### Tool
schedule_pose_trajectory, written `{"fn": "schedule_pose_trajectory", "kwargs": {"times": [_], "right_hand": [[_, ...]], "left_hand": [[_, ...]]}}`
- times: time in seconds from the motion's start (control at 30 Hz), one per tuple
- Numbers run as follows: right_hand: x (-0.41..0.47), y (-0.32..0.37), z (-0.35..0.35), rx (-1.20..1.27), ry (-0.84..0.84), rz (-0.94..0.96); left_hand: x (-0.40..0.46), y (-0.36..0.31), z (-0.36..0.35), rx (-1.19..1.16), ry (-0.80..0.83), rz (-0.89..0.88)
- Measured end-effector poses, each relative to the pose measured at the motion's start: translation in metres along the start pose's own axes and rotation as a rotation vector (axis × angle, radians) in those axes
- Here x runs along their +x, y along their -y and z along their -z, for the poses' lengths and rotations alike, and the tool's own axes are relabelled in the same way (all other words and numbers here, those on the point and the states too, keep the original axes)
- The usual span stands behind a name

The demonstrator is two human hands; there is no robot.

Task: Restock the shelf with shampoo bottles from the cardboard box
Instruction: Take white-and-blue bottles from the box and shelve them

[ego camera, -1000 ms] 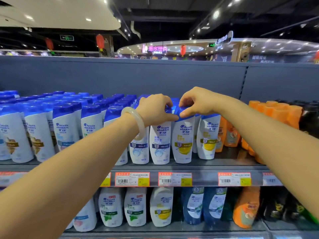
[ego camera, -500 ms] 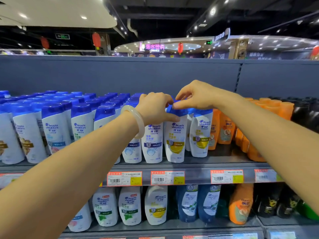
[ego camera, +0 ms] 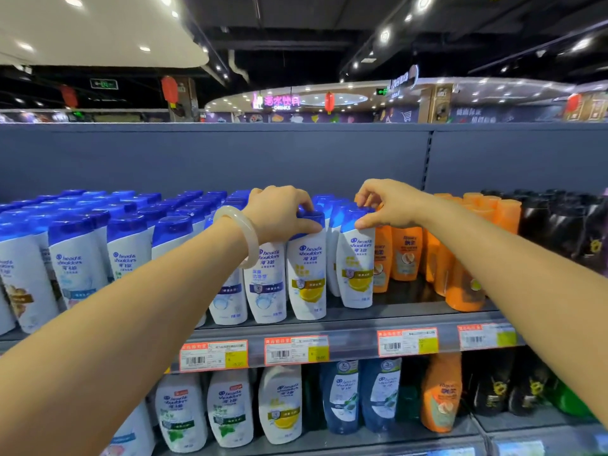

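Store shelf [ego camera: 355, 330]: left hand [ego camera: 279, 213] grips a shampoo bottle [ego camera: 307, 274] cap, right hand [ego camera: 388, 205] pinches the neighbouring bottle [ego camera: 357, 268]; both caps mostly covered.

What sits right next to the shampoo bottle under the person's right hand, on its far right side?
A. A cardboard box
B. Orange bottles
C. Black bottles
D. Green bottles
B: the right hand grips the blue cap of a white yellow-label shampoo bottle, and the orange bottles stand directly beside it on the same shelf; the black bottles stand farther right.
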State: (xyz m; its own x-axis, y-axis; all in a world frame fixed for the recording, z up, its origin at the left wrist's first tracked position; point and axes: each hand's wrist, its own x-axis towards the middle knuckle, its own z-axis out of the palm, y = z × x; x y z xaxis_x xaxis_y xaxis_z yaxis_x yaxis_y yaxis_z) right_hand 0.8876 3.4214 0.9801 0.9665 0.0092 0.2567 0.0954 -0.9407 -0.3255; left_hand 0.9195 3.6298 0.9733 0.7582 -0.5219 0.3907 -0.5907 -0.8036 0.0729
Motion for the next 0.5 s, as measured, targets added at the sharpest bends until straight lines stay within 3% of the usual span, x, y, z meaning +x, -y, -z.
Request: {"fn": "schedule_pose_trajectory", "kwargs": {"times": [0.5], "right_hand": [[-0.011,0.01,0.002,0.188,0.129,-0.002]], "left_hand": [[0.001,-0.006,0.002,-0.019,0.047,0.013]]}}
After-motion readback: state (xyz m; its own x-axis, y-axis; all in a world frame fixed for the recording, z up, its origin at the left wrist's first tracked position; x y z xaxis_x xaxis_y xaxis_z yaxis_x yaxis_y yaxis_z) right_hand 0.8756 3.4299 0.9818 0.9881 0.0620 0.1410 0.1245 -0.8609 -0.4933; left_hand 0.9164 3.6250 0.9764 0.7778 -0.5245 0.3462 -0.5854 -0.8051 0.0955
